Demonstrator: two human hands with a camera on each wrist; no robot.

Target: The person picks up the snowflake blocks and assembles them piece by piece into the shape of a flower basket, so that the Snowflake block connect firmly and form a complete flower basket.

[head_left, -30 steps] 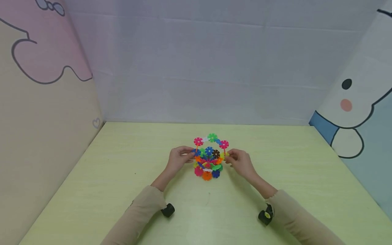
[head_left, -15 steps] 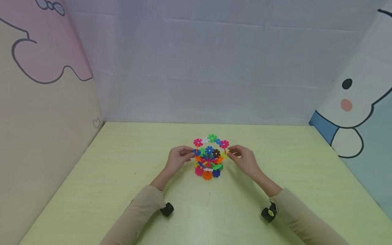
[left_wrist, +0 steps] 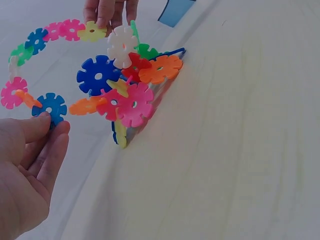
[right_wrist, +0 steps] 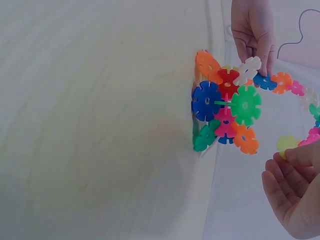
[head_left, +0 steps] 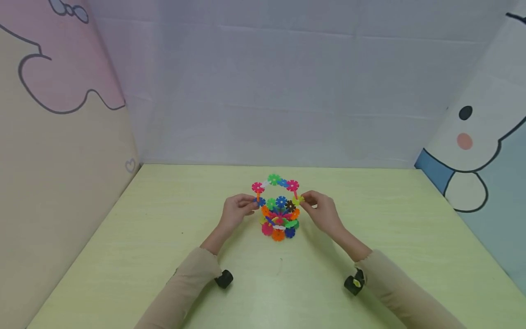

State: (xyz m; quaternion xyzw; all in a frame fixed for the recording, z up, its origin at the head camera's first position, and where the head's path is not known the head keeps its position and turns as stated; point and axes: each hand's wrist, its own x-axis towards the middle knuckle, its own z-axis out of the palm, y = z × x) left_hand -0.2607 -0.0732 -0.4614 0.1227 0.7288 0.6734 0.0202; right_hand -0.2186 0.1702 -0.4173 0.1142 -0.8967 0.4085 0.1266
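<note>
A colourful basket-like build of slotted plastic snowflake discs (head_left: 278, 234) stands on the table. Over it is an arch of linked discs (head_left: 274, 179), with a green disc at its top. My left hand (head_left: 235, 212) pinches the blue disc (left_wrist: 49, 106) at the arch's left end between thumb and fingers. At the other end, the yellow disc (right_wrist: 287, 143) is pinched by my right hand (head_left: 323, 214). In the right wrist view, a gap shows between that yellow disc and the build's orange disc (right_wrist: 245, 139). The blue disc also looks slightly apart from the build in the left wrist view.
The pale yellow table (head_left: 164, 237) spreads out around the build. A light cloth backdrop (head_left: 271, 91) stands behind it, with cartoon-printed panels (head_left: 65, 137) at the sides. Each wrist carries a small black camera (head_left: 224, 279).
The arch has shifted up and left relative to the lower build. My right hand opened slightly around the yellow disc half a second ago and now pinches it; my left hand moved slightly left.
</note>
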